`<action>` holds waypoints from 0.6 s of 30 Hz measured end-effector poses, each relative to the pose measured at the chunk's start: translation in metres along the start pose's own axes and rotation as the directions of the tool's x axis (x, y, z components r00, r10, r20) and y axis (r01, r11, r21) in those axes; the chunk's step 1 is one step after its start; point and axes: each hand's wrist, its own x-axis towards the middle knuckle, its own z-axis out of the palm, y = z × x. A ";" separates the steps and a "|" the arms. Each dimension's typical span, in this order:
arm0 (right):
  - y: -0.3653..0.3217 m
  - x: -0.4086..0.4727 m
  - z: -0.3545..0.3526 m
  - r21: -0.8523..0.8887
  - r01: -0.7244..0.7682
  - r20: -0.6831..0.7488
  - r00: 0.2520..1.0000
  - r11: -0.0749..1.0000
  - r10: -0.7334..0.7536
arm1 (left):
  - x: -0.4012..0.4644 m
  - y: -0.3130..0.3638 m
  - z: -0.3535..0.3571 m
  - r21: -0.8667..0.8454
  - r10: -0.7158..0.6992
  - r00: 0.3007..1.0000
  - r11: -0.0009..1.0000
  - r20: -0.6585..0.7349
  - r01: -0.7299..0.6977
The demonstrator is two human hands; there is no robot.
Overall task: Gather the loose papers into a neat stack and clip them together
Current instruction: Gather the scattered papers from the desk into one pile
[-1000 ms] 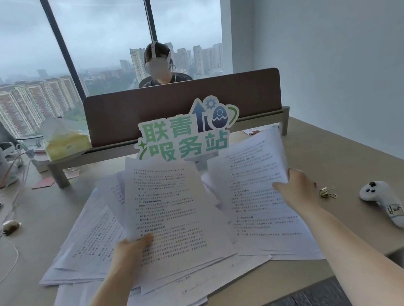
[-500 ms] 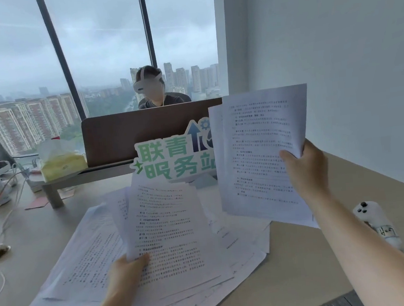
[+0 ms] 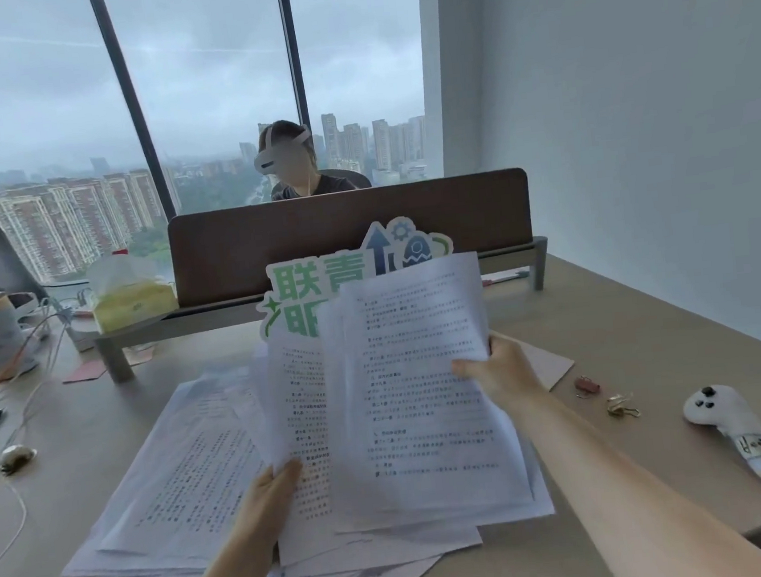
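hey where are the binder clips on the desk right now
In the head view, the two binder clips lie on the desk to the right of the right hand, between the papers it holds and the white controller.

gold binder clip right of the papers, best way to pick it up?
Pinch the gold binder clip across its folded body from above, probably with the right hand once that hand's sheets are set down. The clip lies flat on bare desk, its wire handles splayed toward the controller, apart from the reddish clip.
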 end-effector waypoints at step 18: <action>0.052 -0.009 0.077 -0.171 -0.069 0.198 0.975 0.983 0.103 | 0.000 -0.002 -0.003 0.082 0.054 0.997 0.995 0.062 -0.059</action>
